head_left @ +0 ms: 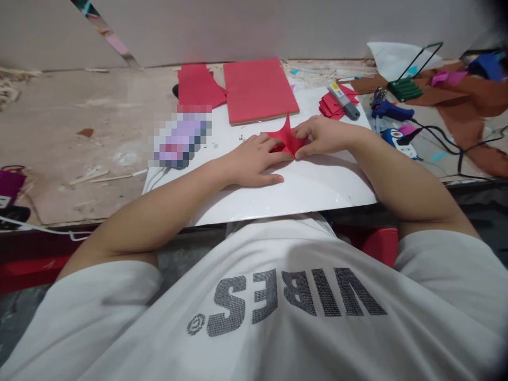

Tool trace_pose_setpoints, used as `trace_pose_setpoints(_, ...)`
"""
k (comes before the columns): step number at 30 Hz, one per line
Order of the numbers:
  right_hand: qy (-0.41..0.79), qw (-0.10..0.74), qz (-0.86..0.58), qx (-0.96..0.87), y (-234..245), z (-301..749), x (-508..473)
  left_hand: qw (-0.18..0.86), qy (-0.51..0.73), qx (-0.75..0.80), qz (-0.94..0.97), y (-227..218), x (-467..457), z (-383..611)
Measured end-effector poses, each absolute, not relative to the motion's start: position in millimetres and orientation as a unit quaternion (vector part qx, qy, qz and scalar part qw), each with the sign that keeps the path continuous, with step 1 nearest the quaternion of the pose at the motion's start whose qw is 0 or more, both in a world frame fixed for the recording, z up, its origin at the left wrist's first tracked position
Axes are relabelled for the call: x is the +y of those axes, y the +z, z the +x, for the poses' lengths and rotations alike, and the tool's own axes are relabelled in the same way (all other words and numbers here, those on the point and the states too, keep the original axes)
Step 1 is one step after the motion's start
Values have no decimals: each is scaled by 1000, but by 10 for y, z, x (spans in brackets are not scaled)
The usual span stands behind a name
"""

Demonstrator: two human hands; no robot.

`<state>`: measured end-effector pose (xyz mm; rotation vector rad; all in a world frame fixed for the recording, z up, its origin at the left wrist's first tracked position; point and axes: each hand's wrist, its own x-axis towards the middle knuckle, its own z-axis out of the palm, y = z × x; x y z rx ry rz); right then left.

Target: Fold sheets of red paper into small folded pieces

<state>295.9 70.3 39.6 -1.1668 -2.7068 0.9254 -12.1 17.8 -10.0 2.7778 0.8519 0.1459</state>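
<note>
Between my two hands a folded piece of red paper [291,142] rests on the white board [254,203], one pointed flap standing up. My left hand [260,159] presses on its left side with the fingers, the thumb stretched out on the board. On the right side, my right hand [317,136] pinches the paper between thumb and fingers near its front corner. Just behind lies a thick red stack of paper [260,90]. A cutter knife [343,100] sits on a pile of small red paper pieces [331,106] beyond my right hand.
Loose red sheets [199,85] and a blurred-out purple device [182,138] with a cable lie at the left. On the right are a blue glue gun [392,110], a power strip [399,142] with black cords, a green object [405,90] and brown scraps [462,127]. Wood slivers [89,177] litter the tabletop.
</note>
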Motion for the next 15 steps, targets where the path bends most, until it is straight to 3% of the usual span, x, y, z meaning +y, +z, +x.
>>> trace_pose_setpoints(15, 260, -3, -368, -893, 421, 2974, 721, 107, 43, 272, 955, -111, 175, -141)
